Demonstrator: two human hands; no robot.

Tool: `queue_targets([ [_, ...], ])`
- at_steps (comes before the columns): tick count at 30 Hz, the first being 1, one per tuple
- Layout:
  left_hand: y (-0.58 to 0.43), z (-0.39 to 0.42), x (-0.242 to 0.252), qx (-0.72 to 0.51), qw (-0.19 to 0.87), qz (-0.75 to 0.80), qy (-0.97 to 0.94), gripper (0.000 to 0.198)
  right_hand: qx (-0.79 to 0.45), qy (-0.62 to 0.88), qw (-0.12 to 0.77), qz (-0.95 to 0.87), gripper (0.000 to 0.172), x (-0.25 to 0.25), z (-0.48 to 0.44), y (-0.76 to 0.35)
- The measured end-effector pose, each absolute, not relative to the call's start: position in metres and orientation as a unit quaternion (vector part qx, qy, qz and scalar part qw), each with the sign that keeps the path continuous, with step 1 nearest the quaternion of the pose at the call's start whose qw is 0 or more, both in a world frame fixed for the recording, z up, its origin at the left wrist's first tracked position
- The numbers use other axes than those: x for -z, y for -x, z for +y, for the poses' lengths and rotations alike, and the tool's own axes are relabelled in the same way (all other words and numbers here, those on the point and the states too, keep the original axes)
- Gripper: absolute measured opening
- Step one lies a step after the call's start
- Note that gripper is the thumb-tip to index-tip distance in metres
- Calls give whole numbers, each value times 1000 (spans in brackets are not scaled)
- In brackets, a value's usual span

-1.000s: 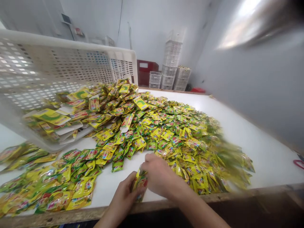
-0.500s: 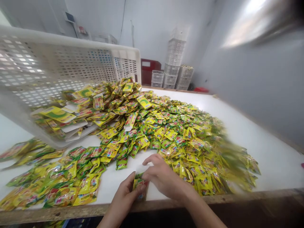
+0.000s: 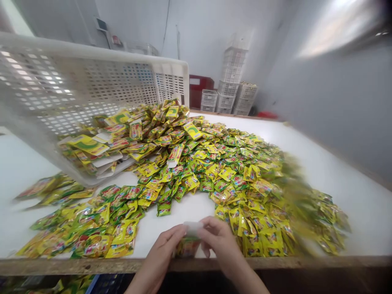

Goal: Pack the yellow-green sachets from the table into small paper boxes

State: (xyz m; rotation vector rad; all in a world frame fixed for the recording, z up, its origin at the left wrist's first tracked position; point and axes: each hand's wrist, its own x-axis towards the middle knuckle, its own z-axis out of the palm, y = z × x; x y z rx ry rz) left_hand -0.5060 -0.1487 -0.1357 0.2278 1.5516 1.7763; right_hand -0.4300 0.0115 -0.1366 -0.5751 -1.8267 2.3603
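Note:
Low over the table's front edge, a small printed carton (image 3: 187, 246) with a pale flap at its top is held between both hands. My left hand (image 3: 162, 250) grips its left side, thumb and fingers closed near the flap. My right hand (image 3: 221, 244) pinches the flap's right end, its other fingers curled. The carton's lower part is dark and blurred. On either side lie shiny yellow and green sachets, one pile (image 3: 92, 226) to the left and a large heap (image 3: 239, 183) to the right.
A white perforated basket (image 3: 171, 67) lies tipped on its side at the left, yellow cartons (image 3: 88, 145) spilling from its mouth. White crates (image 3: 234, 65) are stacked by the far wall beside a red object (image 3: 200, 87). The table's wooden edge (image 3: 92, 267) runs along the front.
My right hand has come down from above the carton onto its flap. My left hand has shifted slightly right and up along the carton. The whole view has swung a little left.

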Motion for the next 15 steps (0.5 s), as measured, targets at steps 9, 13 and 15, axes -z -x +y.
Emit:
queue_targets([
  [9,523,-159,142,-673,229,695,-107,27,-665,98,100,-734,20,122,3,450],
  [13,524,-155,150,-665,191,713,-114,32,-694,147,100,-698,21,128,2,457],
  [15,525,-153,152,-667,187,710,-127,34,-697,171,110,-688,21,133,0,460],
])
